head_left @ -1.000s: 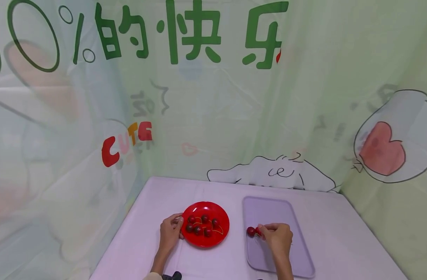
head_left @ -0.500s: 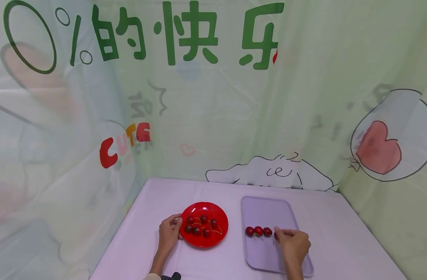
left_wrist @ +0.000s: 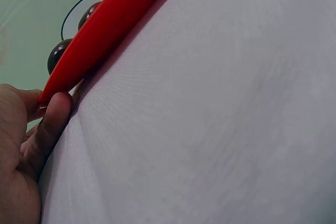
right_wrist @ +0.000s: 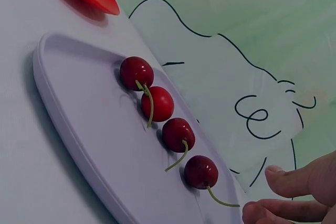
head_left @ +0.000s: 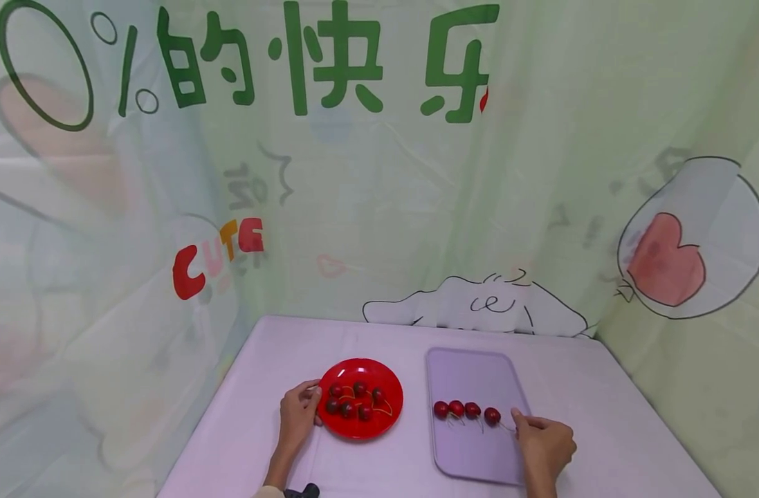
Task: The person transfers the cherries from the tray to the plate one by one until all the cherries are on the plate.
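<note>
Several dark red cherries with green stems lie in a row across the lilac tray (head_left: 479, 456). At the right end of that row is a cherry (right_wrist: 201, 172) whose stem points toward my right hand (head_left: 546, 446). In the right wrist view the thumb (right_wrist: 286, 181) and fingers stand apart, a fingertip right by the stem's end, with nothing between them. My left hand (head_left: 297, 418) pinches the left rim of a red plate (head_left: 362, 432), which bears several more cherries (head_left: 348, 410). The left wrist view shows fingertips on both sides of the rim (left_wrist: 50, 90).
A pale cloth covers the table (head_left: 379, 477). Printed curtains (head_left: 367, 207) hang behind it and along both sides. The plate stands left of the tray, with a strip of tablecloth between them. A black object (head_left: 306, 491) shows by the left wrist.
My right hand has moved rightward along the row and let go of the end cherry, so more cherries show on the tray. My left hand stays at the plate's rim.
</note>
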Motion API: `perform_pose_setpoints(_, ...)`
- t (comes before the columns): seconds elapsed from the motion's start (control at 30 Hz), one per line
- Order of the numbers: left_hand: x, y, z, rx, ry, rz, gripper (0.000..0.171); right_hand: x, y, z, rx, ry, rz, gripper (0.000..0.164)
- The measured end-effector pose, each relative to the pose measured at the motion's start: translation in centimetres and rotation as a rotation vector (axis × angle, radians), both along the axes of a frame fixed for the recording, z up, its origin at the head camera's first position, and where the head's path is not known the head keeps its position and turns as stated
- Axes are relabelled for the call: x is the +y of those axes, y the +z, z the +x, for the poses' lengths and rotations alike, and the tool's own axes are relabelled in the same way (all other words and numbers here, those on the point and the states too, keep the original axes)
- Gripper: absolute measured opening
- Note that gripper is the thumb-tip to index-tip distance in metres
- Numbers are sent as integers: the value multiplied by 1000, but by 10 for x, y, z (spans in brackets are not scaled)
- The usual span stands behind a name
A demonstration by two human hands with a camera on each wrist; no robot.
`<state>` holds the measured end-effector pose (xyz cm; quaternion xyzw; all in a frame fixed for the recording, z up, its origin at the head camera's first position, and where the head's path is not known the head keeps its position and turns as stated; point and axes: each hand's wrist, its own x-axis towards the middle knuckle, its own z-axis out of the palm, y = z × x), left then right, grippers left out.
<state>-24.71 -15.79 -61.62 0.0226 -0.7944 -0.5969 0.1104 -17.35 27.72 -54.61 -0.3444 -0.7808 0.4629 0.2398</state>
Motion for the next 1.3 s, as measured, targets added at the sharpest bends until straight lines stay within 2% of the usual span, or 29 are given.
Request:
perform_pose_setpoints(0.17,-1,-1,-1,5,7,-7,32,0,-1,4,-2,4,25,33)
perform_pose_setpoints(0.4,0,0,1,9,12,-2,31,0,-3,6,-96,41,24,32)
perform_pose_setpoints(0.53,0,0,2,5,7,1,31,-2,-4,5,-127,59,-27,35)
perform_pose_setpoints(0.87,0,1,0,11,9,12,31,-6,-7,1,-149,57,-73,24)
perform_pose_setpoints(1.13,0,-2,-3,-2,17,10,31,-7,-11,-1,-123,44,-51,16)
perform_pose_setpoints(1.3,-1,-3,-3,13,14,2,31,-7,-13,-4,-164,26,-119,18)
